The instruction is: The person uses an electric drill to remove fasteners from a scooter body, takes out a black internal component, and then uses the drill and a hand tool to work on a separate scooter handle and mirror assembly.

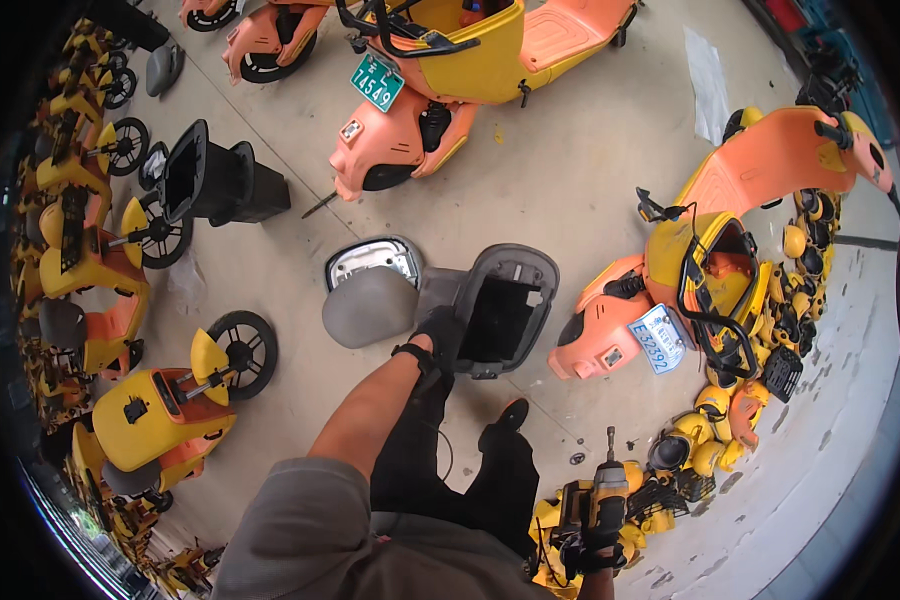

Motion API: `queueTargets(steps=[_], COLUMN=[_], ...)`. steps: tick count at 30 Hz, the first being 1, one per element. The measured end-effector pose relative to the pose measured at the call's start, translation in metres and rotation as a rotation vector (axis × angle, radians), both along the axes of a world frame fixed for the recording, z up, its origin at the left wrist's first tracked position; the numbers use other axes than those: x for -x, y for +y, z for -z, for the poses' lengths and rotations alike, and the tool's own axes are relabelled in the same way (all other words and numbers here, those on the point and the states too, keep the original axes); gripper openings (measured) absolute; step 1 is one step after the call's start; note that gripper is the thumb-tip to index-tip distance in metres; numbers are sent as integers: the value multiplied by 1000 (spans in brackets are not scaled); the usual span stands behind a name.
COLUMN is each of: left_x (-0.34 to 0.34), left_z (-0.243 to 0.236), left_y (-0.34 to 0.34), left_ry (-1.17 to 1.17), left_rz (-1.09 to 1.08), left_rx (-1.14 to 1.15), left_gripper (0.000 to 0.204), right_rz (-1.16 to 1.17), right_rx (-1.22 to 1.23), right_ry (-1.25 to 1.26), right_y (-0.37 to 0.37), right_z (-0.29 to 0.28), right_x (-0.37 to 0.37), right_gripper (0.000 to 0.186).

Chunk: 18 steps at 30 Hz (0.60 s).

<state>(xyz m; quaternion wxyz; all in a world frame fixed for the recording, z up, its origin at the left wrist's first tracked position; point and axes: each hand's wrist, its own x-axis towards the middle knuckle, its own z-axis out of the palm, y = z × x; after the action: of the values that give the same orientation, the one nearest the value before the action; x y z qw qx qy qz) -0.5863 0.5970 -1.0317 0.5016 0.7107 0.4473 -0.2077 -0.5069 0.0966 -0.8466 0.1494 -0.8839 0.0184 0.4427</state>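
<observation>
My left hand point(435, 335), in a dark glove, is closed on a dark grey scooter seat box point(505, 320), its black hollow facing up. A grey seat cushion point(368, 305) with a pale metal plate point(365, 258) behind it lies beside the box, at its left. At the lower right, my right hand point(592, 545) grips a yellow-and-black cordless power drill point(608, 490), its bit pointing toward the top of the view.
Pink-and-yellow scooters point(405, 140) stand at the top and right point(600, 340). Yellow scooters point(150, 420) line the left, near another dark seat box point(220, 185). Yellow helmets point(710, 440) are piled along the right wall point(840, 400). A pale sheet point(708, 85) lies at upper right.
</observation>
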Motion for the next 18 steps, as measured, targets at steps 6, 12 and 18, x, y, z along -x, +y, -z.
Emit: queueTargets(steps=[6,12,18], left_x=[-41,-96,-178], left_z=[-19,15,15], left_y=[62,107,143], left_ry=[-145,-148,-280], left_rz=[-328,-281,-508], left_rx=[107,-78,357], left_gripper=[30,36,23], right_rz=[-8,-21,12], right_rx=[-48,-137,-223], right_ry=[-12,8,50], right_y=[54,118,188], right_z=[-8,5,12], right_x=[-49,-117,-205], right_gripper=[46,46,45])
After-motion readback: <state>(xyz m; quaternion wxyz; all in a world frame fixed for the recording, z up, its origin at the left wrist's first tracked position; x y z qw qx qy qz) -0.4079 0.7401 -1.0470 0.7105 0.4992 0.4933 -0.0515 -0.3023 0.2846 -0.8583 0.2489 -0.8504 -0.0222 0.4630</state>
